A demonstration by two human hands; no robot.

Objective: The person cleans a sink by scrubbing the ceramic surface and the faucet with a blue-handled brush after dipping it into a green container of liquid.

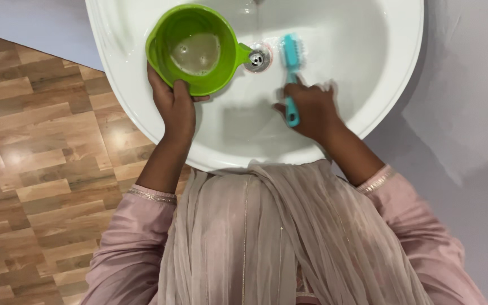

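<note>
My left hand (173, 104) grips the near rim of a green plastic mug (193, 48) with some cloudy water in it, held over the left side of a white sink (379, 85). My right hand (309, 110) holds the handle of a teal scrub brush (292, 56), whose bristled head rests on the basin just right of the metal drain (257, 59). The mug's green handle points toward the drain.
The sink basin is wet. Wood-pattern flooring (35, 169) lies to the left, and a pale grey wall or floor surface (470, 141) to the right. My pink sleeves and a beige scarf fill the bottom of the view.
</note>
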